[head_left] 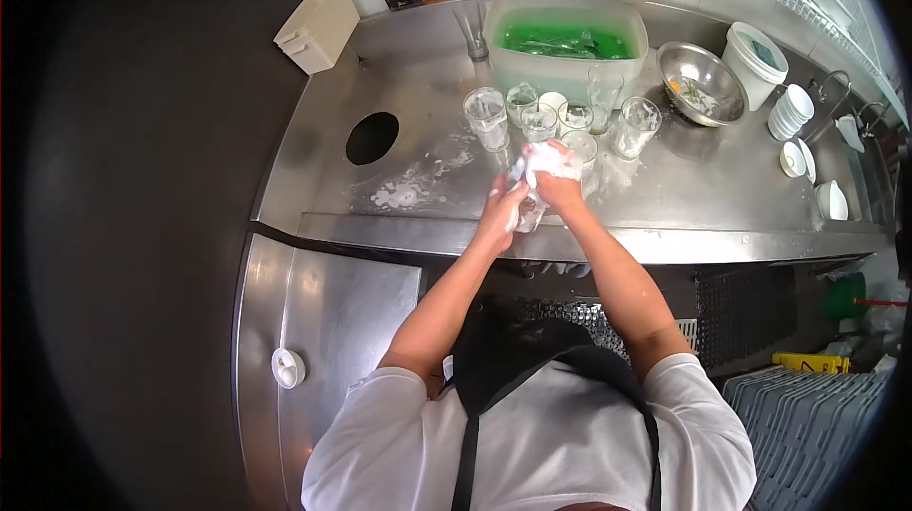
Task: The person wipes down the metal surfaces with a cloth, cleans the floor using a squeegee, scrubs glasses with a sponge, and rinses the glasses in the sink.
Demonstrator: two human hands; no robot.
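My left hand (501,211) is closed around a clear drinking glass (530,217), tilted in front of my body near the counter's front edge. Against the upper end of that glass, my right hand (559,186) is closed on a white, foamy lump (543,160); suds hide whether it is a sponge or a cloth. Foam also coats the fingers of both hands. Just beyond them stand several glasses, among them a large tumbler (487,120) on the left and another glass (636,127) on the right, both with suds.
Behind the glasses stands a tub (494,28) of green liquid with cutlery. To its right are a steel bowl (703,84), a white bucket (755,65) and stacked white bowls (790,112). A round hole (372,139) opens in the steel counter (323,169) at left, near spilled foam.
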